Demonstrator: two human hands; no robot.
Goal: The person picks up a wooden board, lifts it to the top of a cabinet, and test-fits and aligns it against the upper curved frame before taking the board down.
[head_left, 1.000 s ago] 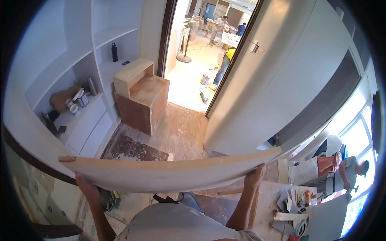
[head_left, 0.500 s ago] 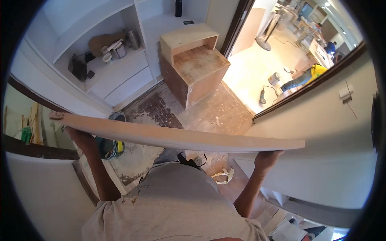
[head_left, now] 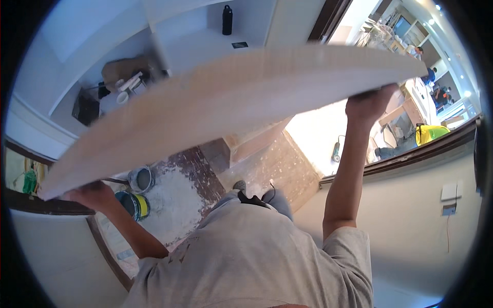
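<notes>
A long wooden board (head_left: 226, 110), pale tan along its broad edge and slightly blurred, spans the view in front of me. It slants, its right end higher than its left. My left hand (head_left: 92, 196) grips the lower edge near the left end, by the doorway frame. At the other end, my right hand (head_left: 372, 102) is closed under the board with the arm stretched up and forward. The fingertips of both hands are partly hidden by the board. Behind it, a plywood cabinet (head_left: 257, 142) shows only its lower part.
Two buckets (head_left: 140, 178) stand on the paint-spattered floor at left. White shelves (head_left: 190, 38) hold a black bottle (head_left: 227, 20) and cans. Through the doorway at right lie an angle grinder (head_left: 336, 150) and people at work. A switch box (head_left: 451, 191) hangs loose on the right wall.
The board has risen and come across the shelves and cabinet, its right end swinging up most. My right arm has stretched upward and forward. Both hands still hold the board.
</notes>
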